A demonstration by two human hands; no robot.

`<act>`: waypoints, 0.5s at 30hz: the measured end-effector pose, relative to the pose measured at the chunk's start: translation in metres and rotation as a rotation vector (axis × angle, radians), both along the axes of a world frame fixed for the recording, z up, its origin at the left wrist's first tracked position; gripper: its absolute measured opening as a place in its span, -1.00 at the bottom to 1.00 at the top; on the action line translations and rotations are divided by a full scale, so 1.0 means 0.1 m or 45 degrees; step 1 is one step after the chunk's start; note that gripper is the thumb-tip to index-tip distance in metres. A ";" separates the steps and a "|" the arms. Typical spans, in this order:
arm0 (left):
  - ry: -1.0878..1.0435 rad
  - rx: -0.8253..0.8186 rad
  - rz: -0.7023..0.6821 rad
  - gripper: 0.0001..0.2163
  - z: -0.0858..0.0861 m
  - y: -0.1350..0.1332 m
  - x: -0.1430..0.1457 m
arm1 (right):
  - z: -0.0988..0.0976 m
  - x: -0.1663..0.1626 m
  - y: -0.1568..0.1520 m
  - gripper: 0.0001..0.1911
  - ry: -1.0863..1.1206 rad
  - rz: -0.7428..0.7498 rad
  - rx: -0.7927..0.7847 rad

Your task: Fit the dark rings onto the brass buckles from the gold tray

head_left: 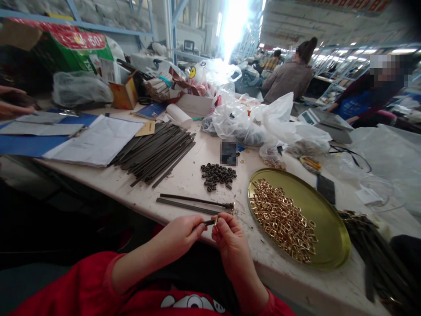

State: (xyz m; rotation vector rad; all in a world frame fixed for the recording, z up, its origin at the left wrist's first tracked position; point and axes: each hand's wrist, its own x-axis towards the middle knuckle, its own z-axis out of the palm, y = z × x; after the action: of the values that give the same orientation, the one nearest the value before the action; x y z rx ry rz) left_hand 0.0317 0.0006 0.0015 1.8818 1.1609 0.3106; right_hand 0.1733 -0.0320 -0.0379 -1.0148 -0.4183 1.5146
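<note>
At the table's front edge, my left hand [190,228] pinches the end of a dark strap [208,223]. My right hand [230,237] is closed on a small gold buckle [216,224] that meets the strap's end. Whether the strap passes through the buckle is too small to tell. Just beyond my hands lie a dark strap with a gold buckle at its right end [197,200] and a plain dark strap [187,206]. A pile of small dark loops [217,174] sits farther back. To the right, a round gold tray [332,237] carries many gold buckles [283,219].
A stack of dark straps [158,151] lies back left, beside papers [95,140] on a blue folder. More dark straps [378,259] hang over the right edge. Plastic bags [250,118] crowd the back. Another person's hand [15,103] is at far left; people sit farther off.
</note>
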 end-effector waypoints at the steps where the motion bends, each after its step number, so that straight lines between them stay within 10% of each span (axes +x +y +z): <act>1: -0.013 -0.016 0.012 -0.79 -0.01 0.00 0.01 | -0.01 -0.02 -0.01 -0.77 0.024 0.009 -0.005; 15: -0.425 -0.438 0.135 -0.81 -0.13 0.00 -0.06 | -0.18 -0.13 -0.10 -0.80 -0.229 0.138 0.049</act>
State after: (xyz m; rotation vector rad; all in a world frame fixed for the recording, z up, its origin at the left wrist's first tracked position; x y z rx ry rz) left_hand 0.0262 0.0001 -0.0119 1.4100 1.0138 0.4355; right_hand 0.1603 -0.0419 -0.0555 -1.1173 -0.6356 1.5104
